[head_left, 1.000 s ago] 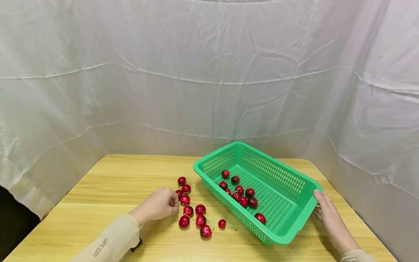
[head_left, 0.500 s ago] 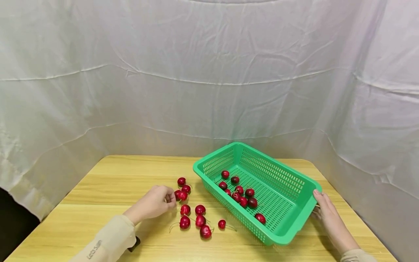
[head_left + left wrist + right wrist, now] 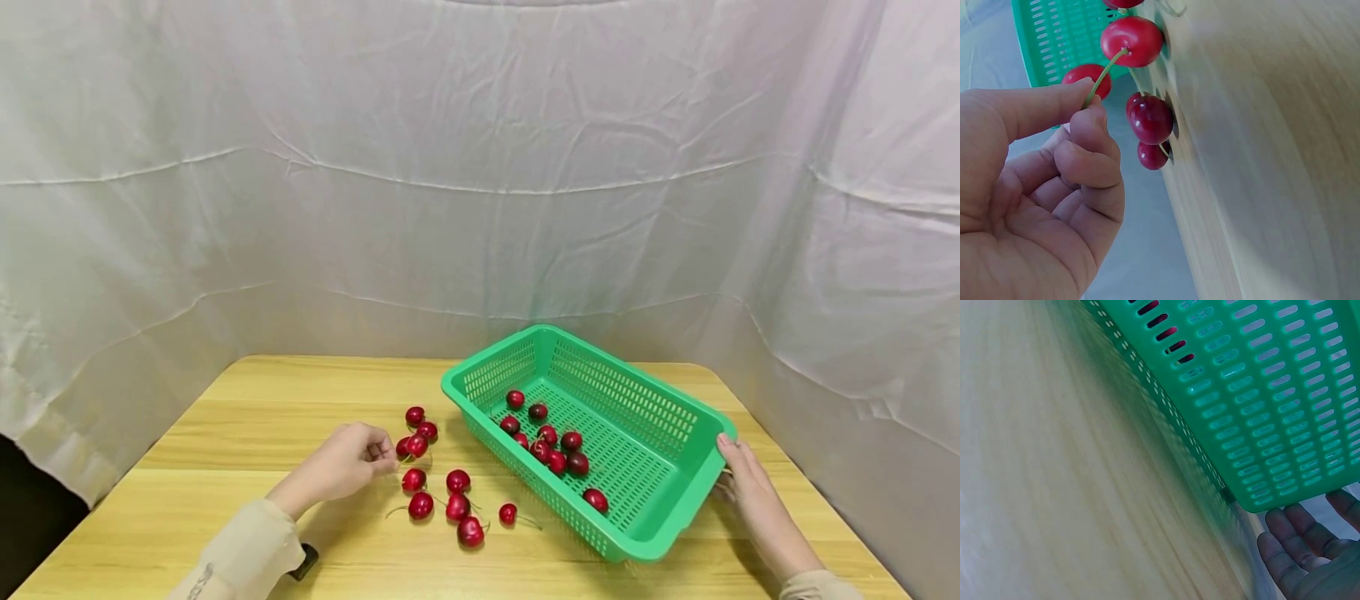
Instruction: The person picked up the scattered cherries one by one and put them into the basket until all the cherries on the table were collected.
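Note:
My left hand (image 3: pixel 347 465) is over the left side of the loose cherries. Thumb and forefinger pinch the thin green stem of a red cherry (image 3: pixel 1132 41), its other fingers loosely curled below. In the head view this cherry (image 3: pixel 417 447) sits against other cherries on the table. Just in front of the fingertips lies another cherry (image 3: pixel 413 480). My right hand (image 3: pixel 761 508) holds the near right end of the green basket (image 3: pixel 708 483), thumb on the rim and fingers beneath it. In the right wrist view those fingers (image 3: pixel 1285 553) are at the basket's lower corner.
Several dark red cherries (image 3: pixel 577 463) lie inside the basket. More loose cherries with stems, one set apart (image 3: pixel 507 514), are spread left of it on the wooden table (image 3: pixel 225 467). A pale cloth (image 3: pixel 480 208) hangs behind and around the table.
My left hand has drawn back a little to the left, and its fingers now pinch a cherry stem. The cherry before its fingertips has shifted left. Right hand and basket have stayed put.

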Demonstrator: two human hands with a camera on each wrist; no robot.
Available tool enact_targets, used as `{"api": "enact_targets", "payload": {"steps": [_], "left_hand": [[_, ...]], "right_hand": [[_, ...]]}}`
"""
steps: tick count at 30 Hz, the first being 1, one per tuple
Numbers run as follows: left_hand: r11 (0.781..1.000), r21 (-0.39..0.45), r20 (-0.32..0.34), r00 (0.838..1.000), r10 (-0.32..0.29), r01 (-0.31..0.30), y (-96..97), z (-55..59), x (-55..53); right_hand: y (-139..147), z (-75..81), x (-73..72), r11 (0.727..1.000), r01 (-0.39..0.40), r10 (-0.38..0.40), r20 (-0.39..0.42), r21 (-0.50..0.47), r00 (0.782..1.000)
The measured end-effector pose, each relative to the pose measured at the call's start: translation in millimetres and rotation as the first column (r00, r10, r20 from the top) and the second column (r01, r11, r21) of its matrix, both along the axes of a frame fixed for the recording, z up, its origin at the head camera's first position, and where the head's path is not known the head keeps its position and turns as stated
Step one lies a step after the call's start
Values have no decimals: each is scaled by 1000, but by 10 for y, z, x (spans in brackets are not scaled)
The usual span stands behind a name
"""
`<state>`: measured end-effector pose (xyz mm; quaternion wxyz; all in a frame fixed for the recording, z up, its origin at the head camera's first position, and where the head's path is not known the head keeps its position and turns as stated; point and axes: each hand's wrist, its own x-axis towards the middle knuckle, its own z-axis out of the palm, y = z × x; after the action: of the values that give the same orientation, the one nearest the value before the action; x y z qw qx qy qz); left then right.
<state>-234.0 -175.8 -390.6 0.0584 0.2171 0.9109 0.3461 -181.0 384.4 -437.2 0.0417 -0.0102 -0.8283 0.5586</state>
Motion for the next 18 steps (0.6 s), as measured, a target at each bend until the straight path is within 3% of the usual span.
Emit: {"api": "enact_targets", "payload": {"steps": [9,18], "left_hand": [[997,57,16,999,42,-43,-32,58,38],[990,122,20,998,62,-64,-21,226,45]], "right_hand": [[-16,-4,12,1000,0,0,-2,-19,1000],[-18,27,11,1000,-8,8,6,-19,1000]]}}
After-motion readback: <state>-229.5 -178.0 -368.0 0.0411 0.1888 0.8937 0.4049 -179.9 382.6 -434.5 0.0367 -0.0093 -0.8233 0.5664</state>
